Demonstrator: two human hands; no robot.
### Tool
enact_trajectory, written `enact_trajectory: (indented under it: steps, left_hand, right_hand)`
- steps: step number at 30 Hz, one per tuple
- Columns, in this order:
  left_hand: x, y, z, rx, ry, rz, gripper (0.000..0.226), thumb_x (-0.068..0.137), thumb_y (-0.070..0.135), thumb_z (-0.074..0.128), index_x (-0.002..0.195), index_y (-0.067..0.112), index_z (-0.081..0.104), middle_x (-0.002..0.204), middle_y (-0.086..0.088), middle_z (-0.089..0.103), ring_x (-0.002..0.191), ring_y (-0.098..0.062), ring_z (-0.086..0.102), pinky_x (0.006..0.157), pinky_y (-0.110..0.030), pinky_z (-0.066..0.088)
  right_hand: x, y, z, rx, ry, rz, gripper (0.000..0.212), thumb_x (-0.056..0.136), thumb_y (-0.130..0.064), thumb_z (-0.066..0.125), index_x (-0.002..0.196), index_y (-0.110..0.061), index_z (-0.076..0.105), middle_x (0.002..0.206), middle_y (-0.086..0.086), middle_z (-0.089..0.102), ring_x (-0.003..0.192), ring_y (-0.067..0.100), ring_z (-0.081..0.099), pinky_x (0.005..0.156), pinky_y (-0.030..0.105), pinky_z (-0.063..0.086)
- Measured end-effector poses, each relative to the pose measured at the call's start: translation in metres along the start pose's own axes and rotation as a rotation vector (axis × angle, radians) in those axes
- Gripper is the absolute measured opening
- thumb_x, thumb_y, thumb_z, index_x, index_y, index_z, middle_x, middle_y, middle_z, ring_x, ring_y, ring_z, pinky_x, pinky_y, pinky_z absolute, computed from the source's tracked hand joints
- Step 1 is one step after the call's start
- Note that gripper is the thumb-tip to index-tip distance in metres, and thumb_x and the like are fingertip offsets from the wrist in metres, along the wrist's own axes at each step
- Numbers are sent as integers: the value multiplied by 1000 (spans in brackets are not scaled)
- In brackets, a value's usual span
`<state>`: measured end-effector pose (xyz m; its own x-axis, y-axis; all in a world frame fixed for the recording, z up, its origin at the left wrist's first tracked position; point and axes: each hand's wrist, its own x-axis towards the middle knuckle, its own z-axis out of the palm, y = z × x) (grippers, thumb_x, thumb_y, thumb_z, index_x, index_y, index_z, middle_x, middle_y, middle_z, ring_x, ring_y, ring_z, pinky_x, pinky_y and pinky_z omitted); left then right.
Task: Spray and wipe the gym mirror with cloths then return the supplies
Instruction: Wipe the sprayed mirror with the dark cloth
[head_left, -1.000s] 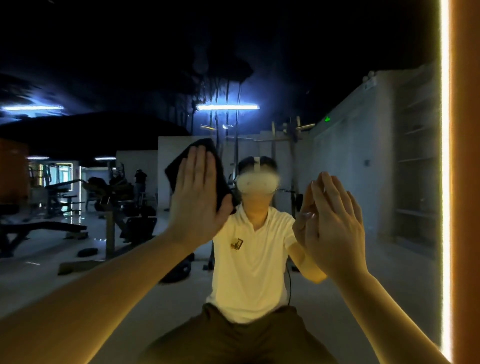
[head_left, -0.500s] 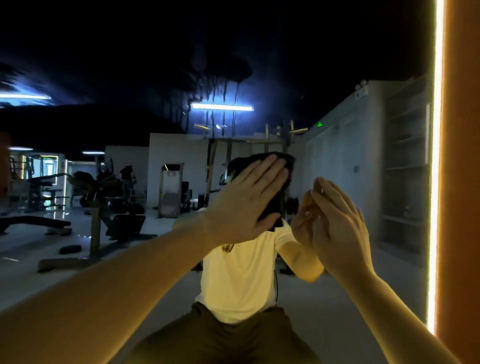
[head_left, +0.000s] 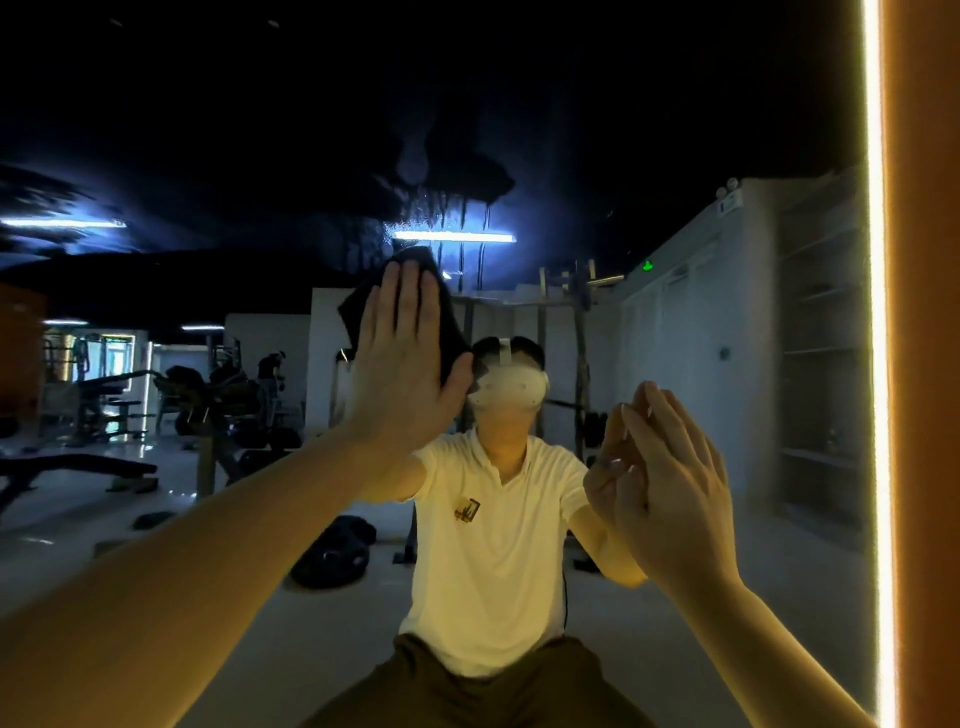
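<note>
While the left hand (head_left: 402, 343) lies flat with fingers straight, it presses a dark, soft, rumpled cloth (head_left: 356, 312) against the smooth mirror (head_left: 727, 130). The cloth shows above and left of its fingers. Lower to its right, the right hand (head_left: 670, 478) rests flat-fingered on the glass, a glowing strip (head_left: 872, 312) beyond it.

The head camera looks straight at the mirror (head_left: 571, 130), close up.
</note>
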<state>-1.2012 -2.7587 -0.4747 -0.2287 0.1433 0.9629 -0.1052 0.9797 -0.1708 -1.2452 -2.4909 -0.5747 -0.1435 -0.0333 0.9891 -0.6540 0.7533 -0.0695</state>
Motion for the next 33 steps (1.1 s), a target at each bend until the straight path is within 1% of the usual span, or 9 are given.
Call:
enact_trajectory:
  steps: [5,11,13,19,21,25,30,31,33]
  left_hand:
    - [27,61,9,-21,-10,131,85,104,56,27,164,0,8,172,-23,4,160,-36,-3,130,-49,-2]
    - [11,86,14,-19,-143,586,89,101,61,39,165,5,12,173,-18,7,161,-33,0,130,-46,0]
    - [16,63,10,19,-120,546,91,100,68,32,164,7,11,172,-17,8,161,-32,1,131,-50,8]
    - [19,-3,-14,31,-70,81,93,102,69,27,163,0,13,171,-24,9,160,-38,5,129,-53,12]
    - [14,6,-10,-6,-84,92,91,104,66,32,163,-2,13,171,-25,9,160,-39,4,129,-54,11]
    - [6,59,9,-58,-116,276,91,101,64,40,163,1,14,172,-21,9,160,-35,1,130,-53,7]
    - [16,128,18,-137,-92,382,91,102,69,4,163,1,15,171,-20,18,160,-34,11,129,-48,9]
    - [19,138,18,-185,-89,395,90,102,68,6,163,2,11,171,-19,16,160,-33,10,130,-47,10]
    - [25,147,16,-315,-105,398,91,100,64,31,164,6,2,173,-14,11,161,-28,8,130,-44,12]
  right_hand:
    - [3,1,-8,6,-14,-3,52,96,-30,35,129,-6,69,151,12,54,144,29,44,113,45,33]
    - [26,-12,-25,-16,-36,37,53,90,-37,35,112,-7,74,127,11,66,114,32,60,90,46,48]
    - [32,-17,-27,-35,-27,46,56,88,-36,34,113,-5,73,122,12,68,111,34,62,89,45,49]
    - [33,-24,-31,-86,-76,64,57,87,-37,30,109,-7,73,123,11,67,111,32,63,89,44,51]
    - [34,-25,-33,-78,-86,50,55,88,-36,31,109,-8,73,125,9,66,113,29,63,91,42,51]
    - [36,-32,-38,-45,-29,-51,44,90,-27,39,110,-8,74,125,7,66,114,26,62,94,41,52]
    - [36,-21,-49,-9,68,-112,44,93,-22,39,113,-7,75,121,6,71,112,23,66,100,35,50]
    - [35,-15,-50,-15,76,-116,42,93,-22,42,110,-6,77,120,7,72,111,24,68,100,35,51]
    - [34,-2,-48,-35,78,-137,29,92,-16,57,110,-5,77,124,8,72,112,26,68,101,38,52]
